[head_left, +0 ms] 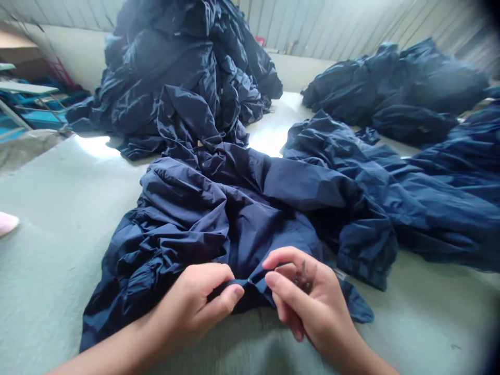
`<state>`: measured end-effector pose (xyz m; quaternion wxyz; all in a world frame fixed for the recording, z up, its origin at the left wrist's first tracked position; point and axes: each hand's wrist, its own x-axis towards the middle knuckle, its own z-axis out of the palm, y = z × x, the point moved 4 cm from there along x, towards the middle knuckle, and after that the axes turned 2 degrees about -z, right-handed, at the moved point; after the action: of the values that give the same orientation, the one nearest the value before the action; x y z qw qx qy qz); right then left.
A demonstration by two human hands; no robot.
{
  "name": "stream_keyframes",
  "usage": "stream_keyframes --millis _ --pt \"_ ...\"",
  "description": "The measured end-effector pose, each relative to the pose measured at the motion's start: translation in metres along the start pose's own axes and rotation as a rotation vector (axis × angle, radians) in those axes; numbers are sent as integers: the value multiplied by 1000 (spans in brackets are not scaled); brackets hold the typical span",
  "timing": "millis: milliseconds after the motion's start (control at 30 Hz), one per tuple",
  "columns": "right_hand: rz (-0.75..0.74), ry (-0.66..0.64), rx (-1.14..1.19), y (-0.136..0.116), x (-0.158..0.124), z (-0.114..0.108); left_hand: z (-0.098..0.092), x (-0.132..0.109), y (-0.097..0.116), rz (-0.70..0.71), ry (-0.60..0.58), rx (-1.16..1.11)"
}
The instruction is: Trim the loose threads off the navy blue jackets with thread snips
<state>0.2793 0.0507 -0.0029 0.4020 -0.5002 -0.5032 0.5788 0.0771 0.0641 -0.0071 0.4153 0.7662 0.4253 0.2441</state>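
Observation:
A dark navy jacket (269,224) lies spread and wrinkled on the pale table before me. My left hand (209,297) pinches its near edge between thumb and fingers, lifting the cloth slightly. A small light speck shows on that edge, between my hands. My right hand (302,291) is just to the right of it, thumb and index finger curved with a small gap between their tips. Against its palm, in the curled fingers, sits a small dark metal tool (303,276); its kind cannot be made out.
A tall heap of navy garments (175,67) rises behind the jacket. More dark garments (394,83) are piled at the back right, with others (441,192) spread along the right. Light-topped racks (29,87) stand far left. Something pink (8,224) pokes in at the left edge.

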Motion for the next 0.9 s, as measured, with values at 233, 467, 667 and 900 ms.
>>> stream_keyframes --millis 233,467,667,900 --pt "-344 -124 -512 -9 0 16 3 -2 0 29 -11 16" --pt "-460 -77 -491 -10 -4 20 -7 -3 8 -15 -70 -229" --pt "-513 10 -468 -10 -9 21 -11 1 10 -25 -80 -327" --pt "-419 -6 -342 -8 -11 21 -12 4 8 -135 -166 -440"
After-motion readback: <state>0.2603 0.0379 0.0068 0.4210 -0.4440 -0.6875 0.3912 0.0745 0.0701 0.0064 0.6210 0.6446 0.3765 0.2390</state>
